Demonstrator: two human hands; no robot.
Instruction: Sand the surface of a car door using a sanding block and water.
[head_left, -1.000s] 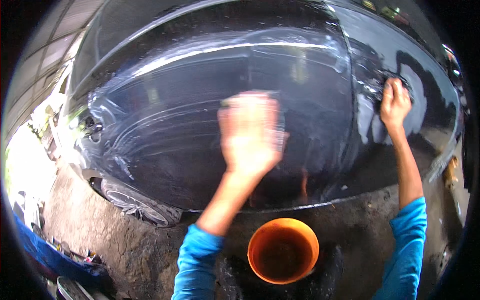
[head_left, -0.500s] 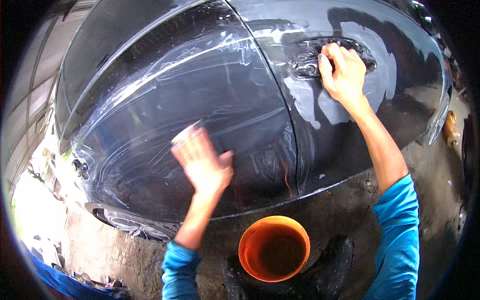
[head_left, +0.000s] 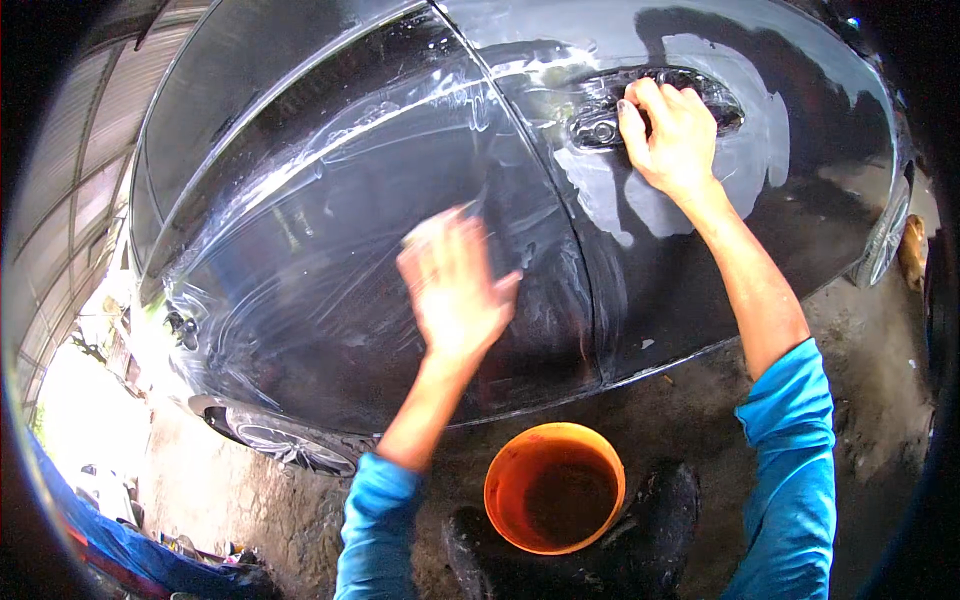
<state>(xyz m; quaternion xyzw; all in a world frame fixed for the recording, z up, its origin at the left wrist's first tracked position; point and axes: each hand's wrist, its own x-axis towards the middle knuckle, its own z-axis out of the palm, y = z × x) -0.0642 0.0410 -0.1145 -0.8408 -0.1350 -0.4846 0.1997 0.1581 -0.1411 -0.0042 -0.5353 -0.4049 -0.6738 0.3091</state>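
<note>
My left hand [head_left: 455, 280], blurred, presses a pale pad [head_left: 417, 236] against the smeared dark car door [head_left: 300, 330]; its fingers largely cover the pad. Up and to the right, my right hand [head_left: 668, 135] has its fingers hooked at the door-handle recess [head_left: 730, 112] on the adjoining door, which is ringed by a patchy grey area [head_left: 760, 160]. A seam runs between the two panels. An orange bucket [head_left: 615, 470] with murky contents stands below, between my dark-clad legs.
A wheel [head_left: 285, 440] sits under the car at lower left, another [head_left: 880, 240] at the right. Concrete floor [head_left: 200, 490] lies below, with a blue sheet [head_left: 130, 545] and clutter at lower left. A corrugated roof [head_left: 80, 160] and bright opening are at left.
The view has shifted along the car, so the handle recess appears further left and higher. My blurred left hand has moved over the door. My right hand stays at the recess.
</note>
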